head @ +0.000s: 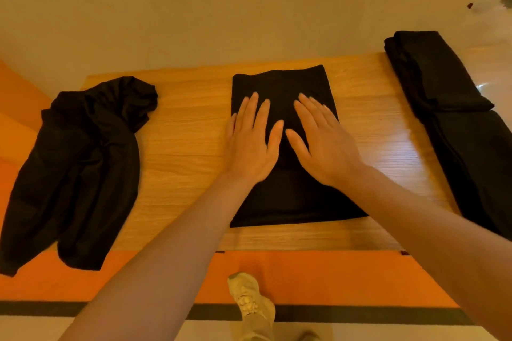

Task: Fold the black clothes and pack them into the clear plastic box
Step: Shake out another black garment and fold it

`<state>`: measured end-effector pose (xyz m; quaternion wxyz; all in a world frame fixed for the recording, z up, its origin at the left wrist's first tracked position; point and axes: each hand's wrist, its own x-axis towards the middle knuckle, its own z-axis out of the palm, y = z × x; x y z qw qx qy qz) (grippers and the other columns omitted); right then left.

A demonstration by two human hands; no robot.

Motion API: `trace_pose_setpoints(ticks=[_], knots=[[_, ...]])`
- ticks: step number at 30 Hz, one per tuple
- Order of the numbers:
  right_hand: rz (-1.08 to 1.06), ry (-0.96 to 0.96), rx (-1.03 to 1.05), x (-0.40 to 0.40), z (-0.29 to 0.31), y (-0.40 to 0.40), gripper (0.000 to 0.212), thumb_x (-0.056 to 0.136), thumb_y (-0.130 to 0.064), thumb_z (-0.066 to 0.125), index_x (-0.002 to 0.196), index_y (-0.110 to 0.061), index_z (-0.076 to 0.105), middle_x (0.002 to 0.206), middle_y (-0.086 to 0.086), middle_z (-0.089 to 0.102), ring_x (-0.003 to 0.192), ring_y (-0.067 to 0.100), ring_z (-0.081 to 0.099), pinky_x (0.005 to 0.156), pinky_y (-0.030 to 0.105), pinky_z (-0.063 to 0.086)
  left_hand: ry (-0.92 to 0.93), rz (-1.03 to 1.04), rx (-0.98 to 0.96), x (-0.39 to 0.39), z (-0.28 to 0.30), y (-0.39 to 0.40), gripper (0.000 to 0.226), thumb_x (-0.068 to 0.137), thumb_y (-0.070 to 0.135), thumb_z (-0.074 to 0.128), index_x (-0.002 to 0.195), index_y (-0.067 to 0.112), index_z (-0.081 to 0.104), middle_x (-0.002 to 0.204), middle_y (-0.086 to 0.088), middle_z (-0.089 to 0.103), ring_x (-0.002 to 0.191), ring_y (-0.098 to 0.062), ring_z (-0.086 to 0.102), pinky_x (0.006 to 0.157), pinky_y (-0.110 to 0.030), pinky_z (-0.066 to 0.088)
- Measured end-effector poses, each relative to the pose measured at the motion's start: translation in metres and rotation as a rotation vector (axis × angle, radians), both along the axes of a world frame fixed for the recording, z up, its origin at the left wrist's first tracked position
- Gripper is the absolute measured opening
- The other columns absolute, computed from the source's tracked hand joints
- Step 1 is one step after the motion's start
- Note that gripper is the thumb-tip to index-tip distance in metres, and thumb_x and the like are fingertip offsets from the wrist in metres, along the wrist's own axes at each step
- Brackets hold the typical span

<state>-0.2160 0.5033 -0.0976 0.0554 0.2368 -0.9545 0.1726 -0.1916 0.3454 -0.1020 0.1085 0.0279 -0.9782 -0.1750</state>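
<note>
A folded black garment (279, 80) lies in a neat rectangle at the middle of the wooden table (182, 133). My left hand (250, 141) and my right hand (324, 141) both press flat on top of it, fingers straight, side by side. An unfolded, crumpled black garment (80, 163) lies at the table's left end and hangs over its edge. Folded black clothes (448, 97) lie stacked at the right end, seemingly inside the clear plastic box (487, 63), whose walls are hard to make out.
Orange floor (304, 277) runs along the table's near side and to the left. My shoe (249, 296) stands just in front of the table. A pale wall rises behind it, with a clear plastic item (493, 0) at the far right.
</note>
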Motion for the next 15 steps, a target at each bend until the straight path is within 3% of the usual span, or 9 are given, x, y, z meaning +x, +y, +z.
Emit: trace_pose_setpoints(ticks=[4,10,13,15], knots=[[-0.069,-0.17,0.172,-0.034,-0.022,0.0,0.072,0.098,-0.057,0.013,0.153,-0.013,0.002,0.161,0.003,-0.003,0.147,0.014,-0.007,0.121,0.034,-0.002,-0.258,-0.004,-0.165,-0.034,-0.017,-0.004,0.069,0.097,0.061,0.016,0.154,0.023,0.007,0.162,-0.001,-0.002,0.148,-0.015,-0.008,0.12,-0.041,-0.003],[-0.148,-0.216,0.284,-0.035,-0.02,-0.003,0.078,0.095,-0.061,0.007,0.152,-0.011,-0.008,0.16,0.006,-0.012,0.146,0.016,-0.014,0.12,0.035,-0.006,-0.349,0.052,-0.221,-0.035,-0.013,-0.016,0.085,0.087,0.075,0.012,0.154,0.025,-0.004,0.161,-0.002,-0.011,0.147,-0.018,-0.016,0.119,-0.044,-0.008],[-0.16,-0.204,0.197,-0.038,-0.007,-0.004,0.073,0.098,-0.056,0.012,0.153,-0.009,0.004,0.161,0.008,0.0,0.148,0.019,-0.003,0.12,0.035,0.002,-0.323,0.055,-0.24,-0.037,-0.011,-0.023,0.081,0.09,0.072,0.011,0.154,0.024,0.003,0.162,-0.004,-0.006,0.147,-0.019,-0.012,0.119,-0.044,-0.01],[-0.149,-0.069,0.042,-0.047,0.004,-0.005,0.064,0.101,-0.049,0.022,0.151,-0.008,0.021,0.159,0.008,0.016,0.147,0.02,0.01,0.117,0.034,0.013,-0.244,0.1,-0.199,-0.045,-0.008,-0.029,0.075,0.094,0.066,0.013,0.154,0.021,0.012,0.162,-0.005,0.001,0.148,-0.02,-0.007,0.119,-0.043,-0.01]])
